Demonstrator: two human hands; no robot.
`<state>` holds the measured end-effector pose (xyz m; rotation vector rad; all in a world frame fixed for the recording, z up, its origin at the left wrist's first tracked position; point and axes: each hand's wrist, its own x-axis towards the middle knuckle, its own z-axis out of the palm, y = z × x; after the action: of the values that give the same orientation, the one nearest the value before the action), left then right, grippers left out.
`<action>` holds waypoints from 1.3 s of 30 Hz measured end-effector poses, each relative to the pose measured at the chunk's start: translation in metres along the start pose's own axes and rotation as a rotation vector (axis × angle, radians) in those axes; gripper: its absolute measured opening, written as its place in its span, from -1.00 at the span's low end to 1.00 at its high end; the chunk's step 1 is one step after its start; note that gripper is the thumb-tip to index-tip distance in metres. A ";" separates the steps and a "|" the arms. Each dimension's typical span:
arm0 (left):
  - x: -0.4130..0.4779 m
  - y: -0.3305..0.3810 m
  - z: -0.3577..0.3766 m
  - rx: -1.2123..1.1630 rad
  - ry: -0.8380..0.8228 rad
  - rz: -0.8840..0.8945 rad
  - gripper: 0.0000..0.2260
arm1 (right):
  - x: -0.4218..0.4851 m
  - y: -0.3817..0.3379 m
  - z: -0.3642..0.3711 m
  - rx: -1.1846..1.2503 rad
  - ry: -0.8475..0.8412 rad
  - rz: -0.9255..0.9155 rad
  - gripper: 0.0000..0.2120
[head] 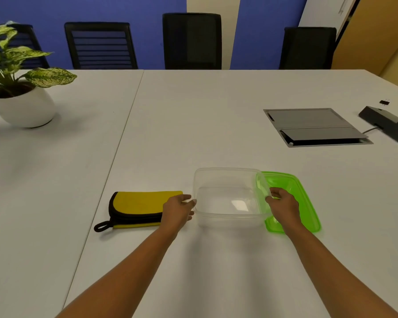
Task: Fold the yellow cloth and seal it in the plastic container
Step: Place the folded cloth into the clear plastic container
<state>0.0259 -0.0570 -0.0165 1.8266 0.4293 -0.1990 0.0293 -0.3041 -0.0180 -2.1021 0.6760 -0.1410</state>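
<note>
Head view, white table (193,111), blue wall (78,10), left grip (178,208) loose against container (230,216), right grip (283,203) curled over its rim

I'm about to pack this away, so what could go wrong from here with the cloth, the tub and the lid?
The folded yellow cloth looks about as long as the plastic container, so it, or its black loop, might ride over the rim and stop the green lid sealing. The left hand lies over the cloth's end and could drag the fold open. The lid sits right beside the container by the right hand; shifting the container may knock it.
</note>
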 end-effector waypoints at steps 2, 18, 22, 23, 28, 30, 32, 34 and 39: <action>0.000 -0.004 -0.005 -0.003 0.024 0.001 -0.69 | -0.004 -0.002 0.004 -0.064 0.055 -0.065 -0.64; 0.017 -0.038 -0.112 0.273 0.325 0.021 -0.84 | -0.110 -0.094 0.113 0.024 -0.419 -0.498 -0.78; 0.028 -0.045 -0.131 0.456 0.403 0.028 -0.69 | -0.111 -0.099 0.149 -0.216 -0.619 -0.334 -0.53; 0.031 -0.047 -0.135 0.491 0.402 -0.001 -0.64 | -0.110 -0.100 0.158 -0.249 -0.633 -0.296 -0.50; 0.048 -0.061 -0.147 0.419 0.294 -0.163 -0.47 | -0.109 -0.102 0.185 -0.276 -0.546 -0.118 -0.53; 0.051 -0.062 -0.149 0.347 0.274 -0.202 -0.47 | -0.109 -0.103 0.190 -0.271 -0.540 -0.040 -0.52; 0.055 -0.059 -0.150 0.335 0.260 -0.212 -0.58 | -0.109 -0.103 0.196 -0.279 -0.538 0.007 -0.50; 0.057 -0.054 -0.151 0.323 0.224 -0.223 -0.77 | -0.108 -0.102 0.199 -0.298 -0.521 0.031 -0.49; 0.076 -0.055 -0.165 0.239 0.120 -0.348 -0.76 | -0.104 -0.105 0.202 -0.295 -0.485 0.125 -0.49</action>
<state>0.0604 0.1274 -0.0427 1.9935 0.8385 -0.3938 0.0540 -0.0557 -0.0396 -2.2420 0.5507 0.5518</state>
